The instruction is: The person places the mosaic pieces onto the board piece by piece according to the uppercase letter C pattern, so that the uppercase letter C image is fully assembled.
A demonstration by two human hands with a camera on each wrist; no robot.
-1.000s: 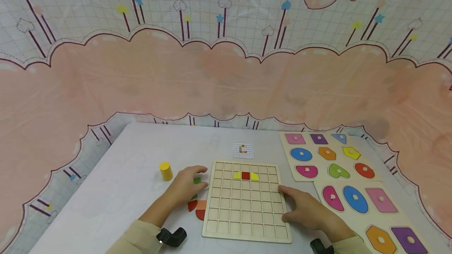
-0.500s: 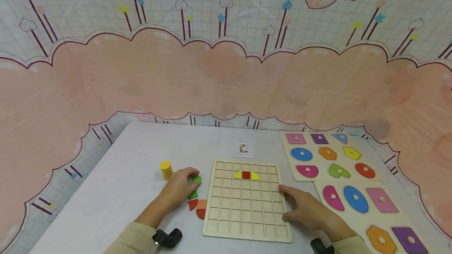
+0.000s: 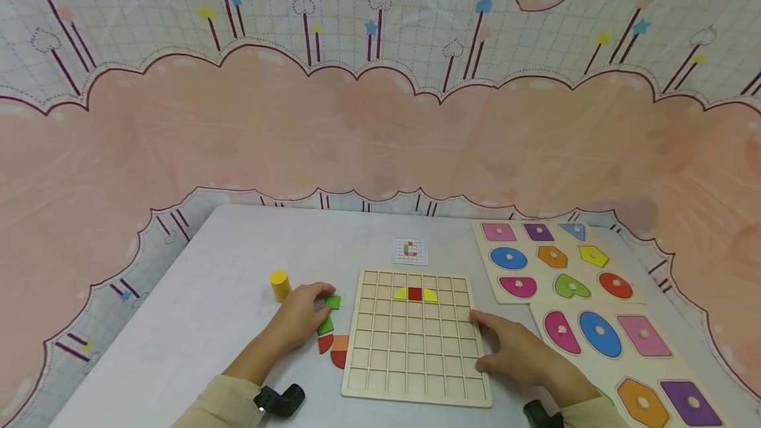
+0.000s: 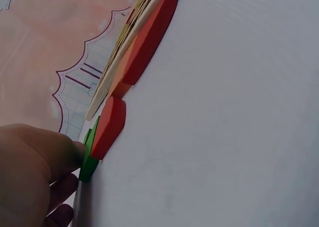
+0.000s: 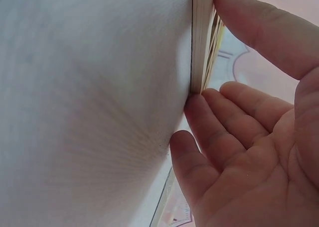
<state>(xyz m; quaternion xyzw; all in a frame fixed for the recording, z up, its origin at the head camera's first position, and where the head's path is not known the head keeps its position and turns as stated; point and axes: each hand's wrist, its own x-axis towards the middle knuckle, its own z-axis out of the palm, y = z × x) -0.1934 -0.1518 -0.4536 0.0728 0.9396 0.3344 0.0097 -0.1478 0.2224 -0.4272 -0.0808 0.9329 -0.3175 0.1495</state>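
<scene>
A wooden grid board (image 3: 416, 355) lies flat on the table. In one of its upper rows a red square (image 3: 415, 294) sits between two yellow quarter-round pieces (image 3: 430, 296). My left hand (image 3: 297, 314) rests left of the board with bent fingers, beside a green square block (image 3: 333, 302) and another green piece (image 3: 325, 327). Its thumb is close against the green in the left wrist view, but contact is unclear. Below lie a red quarter-round (image 3: 325, 345), an orange piece (image 3: 340, 342) and a rounded red piece (image 3: 339, 359). My right hand (image 3: 517, 352) touches the board's right edge, fingers extended.
Behind the left hand a yellow cylinder (image 3: 279, 286) stands upright. A small pattern card (image 3: 410, 251) lies beyond the board. To the right are two shape-puzzle boards (image 3: 523, 273), (image 3: 600, 382) with coloured knobbed pieces. A patterned cloth hangs behind the table.
My left hand has drawn back to the left from the board's edge, uncovering more of the green pieces. The right hand stays at the board's right edge.
</scene>
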